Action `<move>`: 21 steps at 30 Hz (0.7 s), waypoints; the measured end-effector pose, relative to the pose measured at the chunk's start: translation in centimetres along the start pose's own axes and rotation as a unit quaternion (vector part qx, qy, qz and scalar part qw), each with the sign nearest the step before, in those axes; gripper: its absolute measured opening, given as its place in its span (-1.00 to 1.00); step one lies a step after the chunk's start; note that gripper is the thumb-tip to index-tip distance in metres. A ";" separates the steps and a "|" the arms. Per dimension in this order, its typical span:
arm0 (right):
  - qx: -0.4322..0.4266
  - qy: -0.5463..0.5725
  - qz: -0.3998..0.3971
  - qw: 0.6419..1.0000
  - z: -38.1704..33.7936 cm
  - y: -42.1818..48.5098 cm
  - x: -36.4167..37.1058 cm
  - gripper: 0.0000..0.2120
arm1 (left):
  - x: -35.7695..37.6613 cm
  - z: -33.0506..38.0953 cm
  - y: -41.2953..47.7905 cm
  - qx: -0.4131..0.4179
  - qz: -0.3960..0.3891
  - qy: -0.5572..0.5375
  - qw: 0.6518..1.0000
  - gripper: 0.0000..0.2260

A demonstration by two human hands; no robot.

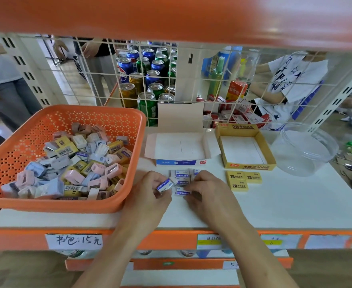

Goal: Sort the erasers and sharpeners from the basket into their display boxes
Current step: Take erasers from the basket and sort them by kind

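An orange perforated basket (116, 119) at the left holds several mixed erasers and pastel sharpeners (73, 163). In front of the open white-and-blue display box (181, 162), which is empty, lies a small group of blue-and-white erasers (182, 178). My left hand (153, 190) pinches one blue-and-white eraser (164, 185) at the group's left edge. My right hand (207, 189) rests its fingers on the group's right side. Three yellow 2B erasers (243, 179) lie before the empty yellow display box (247, 166).
A clear round plastic tub (308, 150) stands at the right on the white shelf (274, 204). A wire grid backs the shelf, with drink cans (148, 80) and people behind it. An orange shelf overhangs above. Price labels line the front edge.
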State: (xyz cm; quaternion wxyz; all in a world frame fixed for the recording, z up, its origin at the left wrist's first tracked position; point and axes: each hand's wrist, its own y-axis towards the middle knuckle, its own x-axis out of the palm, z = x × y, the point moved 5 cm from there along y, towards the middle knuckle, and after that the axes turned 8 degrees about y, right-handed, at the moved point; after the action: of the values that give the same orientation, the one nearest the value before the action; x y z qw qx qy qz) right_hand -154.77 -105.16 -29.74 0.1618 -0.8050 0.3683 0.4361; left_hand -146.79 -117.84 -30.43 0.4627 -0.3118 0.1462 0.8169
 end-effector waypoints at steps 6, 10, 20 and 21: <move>0.032 0.009 0.055 0.998 0.6 -0.2 -0.7 -0.74 | 0.2 -0.2 -0.1 0.004 0.008 0.024 1.000 -0.88; 0.030 0.012 0.046 0.998 1.0 -0.2 -1.1 -0.79 | 0.2 0.1 -0.2 0.008 0.029 0.049 0.998 -0.86; 0.040 -0.036 -0.041 0.998 1.8 1.1 -1.9 -0.50 | 0.3 0.5 0.2 0.051 0.026 0.106 0.993 -0.86; 0.039 -0.037 -0.051 0.997 1.7 1.3 -2.0 -0.54 | 0.3 0.6 0.2 0.059 0.026 0.118 0.991 -0.85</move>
State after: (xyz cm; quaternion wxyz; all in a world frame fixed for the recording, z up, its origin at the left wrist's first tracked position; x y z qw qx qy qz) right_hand -157.37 -104.16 -28.99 0.2284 -0.7992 0.3372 0.4421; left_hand -147.31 -117.49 -30.16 0.4389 -0.3745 0.2562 0.7756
